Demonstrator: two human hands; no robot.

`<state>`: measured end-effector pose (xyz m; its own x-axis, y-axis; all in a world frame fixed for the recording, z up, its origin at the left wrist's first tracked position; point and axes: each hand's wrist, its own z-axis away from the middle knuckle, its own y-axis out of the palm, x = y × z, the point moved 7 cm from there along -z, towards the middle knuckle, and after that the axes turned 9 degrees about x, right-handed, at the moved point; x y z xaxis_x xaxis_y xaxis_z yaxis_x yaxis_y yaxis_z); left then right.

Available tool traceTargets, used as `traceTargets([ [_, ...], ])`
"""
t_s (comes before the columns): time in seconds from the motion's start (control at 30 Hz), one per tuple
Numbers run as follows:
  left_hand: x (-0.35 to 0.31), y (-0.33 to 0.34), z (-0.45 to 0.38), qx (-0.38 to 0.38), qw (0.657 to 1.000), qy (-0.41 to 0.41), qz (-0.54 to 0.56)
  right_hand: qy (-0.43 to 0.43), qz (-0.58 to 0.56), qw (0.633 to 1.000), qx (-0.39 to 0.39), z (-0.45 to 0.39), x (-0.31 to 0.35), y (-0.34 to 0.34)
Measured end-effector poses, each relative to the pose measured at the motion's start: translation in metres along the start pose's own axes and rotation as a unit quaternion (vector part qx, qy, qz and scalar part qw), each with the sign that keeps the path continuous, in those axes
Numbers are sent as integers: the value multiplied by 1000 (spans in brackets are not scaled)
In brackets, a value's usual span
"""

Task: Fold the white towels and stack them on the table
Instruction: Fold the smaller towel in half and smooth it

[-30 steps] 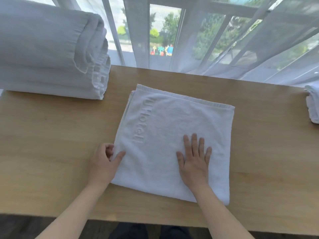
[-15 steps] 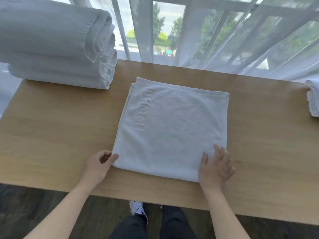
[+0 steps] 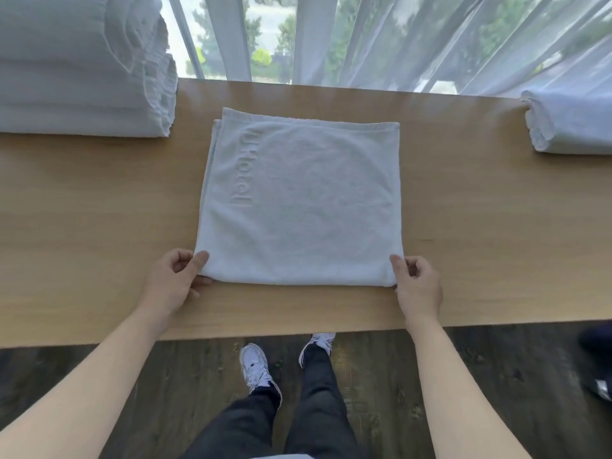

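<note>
A white towel [image 3: 304, 200] folded into a square lies flat in the middle of the wooden table [image 3: 99, 210], with raised "Hotel" lettering along its left side. My left hand [image 3: 174, 279] pinches its near left corner, thumb on top. My right hand [image 3: 415, 281] pinches its near right corner the same way. A stack of folded white towels [image 3: 82, 67] stands at the table's far left.
Another folded white towel [image 3: 569, 124] lies at the far right edge. Sheer curtains [image 3: 414, 38] hang over a window just behind the table. The table's near edge is close to my legs, with dark wooden floor below. A dark shoe shows at the right.
My right hand slid from the towel's middle down to its near right corner and took hold. My left hand moved down to the near left corner. The camera tilted downward.
</note>
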<state>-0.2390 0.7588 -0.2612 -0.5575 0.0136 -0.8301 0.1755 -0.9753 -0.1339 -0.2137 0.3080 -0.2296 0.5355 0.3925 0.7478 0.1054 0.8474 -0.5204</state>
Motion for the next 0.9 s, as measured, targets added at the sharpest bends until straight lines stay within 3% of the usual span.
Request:
traceTargets([
  [0.07, 1, -1, 1, 4, 1000, 5, 20, 19, -83, 996, 9, -3, -6, -4],
  [0.17, 1, -3, 4, 32, 997, 19, 63, 30, -264, 963, 50, -6, -12, -2],
  [0.33, 6, -12, 6, 77, 991, 28, 109, 28, -343, 932, 112, -3, -20, 2],
  [0.63, 11, -16, 15, 111, 993, 32, -10, 53, -329, 933, 135, -7, -30, 0],
  [0.77, 7, -27, 0, 86, 993, 5, -81, 67, -165, 978, 111, -16, -25, -5],
  [0.9, -20, -25, -33, 32, 995, 6, -99, 72, -7, 995, 66, -24, -7, -11],
])
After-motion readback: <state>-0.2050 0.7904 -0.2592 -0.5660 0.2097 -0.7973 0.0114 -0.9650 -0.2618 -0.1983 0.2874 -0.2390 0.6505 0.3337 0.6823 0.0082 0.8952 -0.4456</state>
